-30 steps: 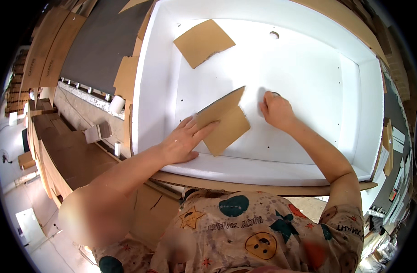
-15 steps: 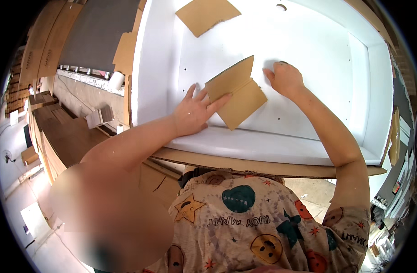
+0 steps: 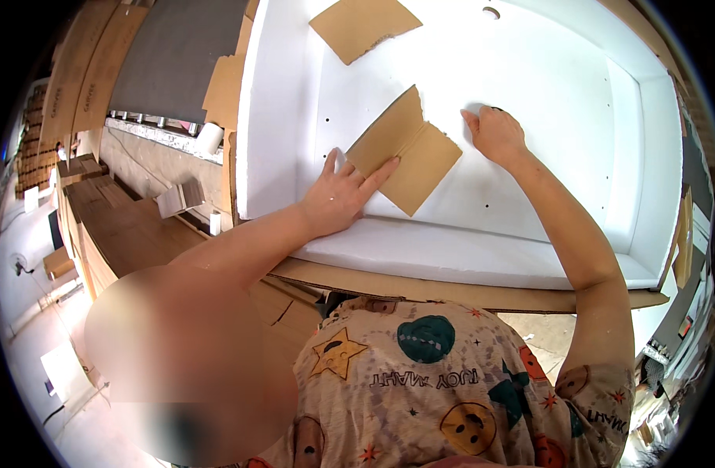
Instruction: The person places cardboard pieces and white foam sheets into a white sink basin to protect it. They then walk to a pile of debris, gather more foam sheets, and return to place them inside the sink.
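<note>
My left hand (image 3: pixel 336 201) grips the left edge of a creased piece of brown cardboard (image 3: pixel 414 160), with one digit lying over its top face and other fingers partly behind it. The cardboard is folded along a middle crease and tilts above the white floor of a large foam-lined box (image 3: pixel 545 86). To its right, my right hand (image 3: pixel 498 136) is curled against the white floor. A small dark spot shows at its knuckles; whether the fingers hold anything is hidden. Farther back lies a second cardboard piece (image 3: pixel 365 27) with a torn edge.
A round hole (image 3: pixel 491 13) and several small dark dots mark the white floor. Brown cardboard flaps (image 3: pixel 467 292) edge the box at the front. Left of the box are a white roll (image 3: pixel 209 139), a dark grey flat surface (image 3: pixel 178 58) and stacked brown cartons (image 3: pixel 131 226).
The whole view has shifted slightly to the right. The creased cardboard has turned a little in my left hand. My right hand stays curled in nearly the same place.
</note>
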Demonstrator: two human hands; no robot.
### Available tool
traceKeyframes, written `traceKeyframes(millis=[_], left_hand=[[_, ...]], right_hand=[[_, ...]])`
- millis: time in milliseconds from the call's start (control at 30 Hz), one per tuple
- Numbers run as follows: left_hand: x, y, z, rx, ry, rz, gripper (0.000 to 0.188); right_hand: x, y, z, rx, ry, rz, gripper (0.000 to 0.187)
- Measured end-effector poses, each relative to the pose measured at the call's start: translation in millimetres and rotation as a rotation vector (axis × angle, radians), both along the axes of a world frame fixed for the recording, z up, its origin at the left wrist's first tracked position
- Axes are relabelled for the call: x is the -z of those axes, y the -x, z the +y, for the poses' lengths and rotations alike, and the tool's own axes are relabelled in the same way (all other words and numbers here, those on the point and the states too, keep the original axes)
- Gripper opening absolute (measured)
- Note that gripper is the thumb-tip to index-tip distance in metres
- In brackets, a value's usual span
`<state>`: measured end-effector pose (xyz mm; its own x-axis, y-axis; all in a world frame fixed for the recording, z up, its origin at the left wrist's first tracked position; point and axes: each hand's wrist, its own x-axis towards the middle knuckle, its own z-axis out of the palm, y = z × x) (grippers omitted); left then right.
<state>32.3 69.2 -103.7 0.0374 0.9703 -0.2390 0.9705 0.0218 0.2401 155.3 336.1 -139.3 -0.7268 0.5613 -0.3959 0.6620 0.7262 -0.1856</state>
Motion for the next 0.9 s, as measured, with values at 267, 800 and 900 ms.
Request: traceKeyframes(millis=[267, 800, 900], left_hand=[[12.0, 6.4, 3.5, 0.206, -0.068, -0.062, 0.085], [15.4, 10.9, 6.4, 0.304, -0.296, -0.087, 0.076], [17.1, 13.3, 7.4, 0.265, -0.381, -0.107, 0.077]], right_hand=[[-4.6, -2.3, -5.4, 0.015, -0.004, 0.006, 0.034], [-2.9, 9.3, 2.4, 0.069, 0.036, -0.053, 0.045], [-3.2, 7.4, 5.3, 0.054, 0.068, -0.063, 0.044]])
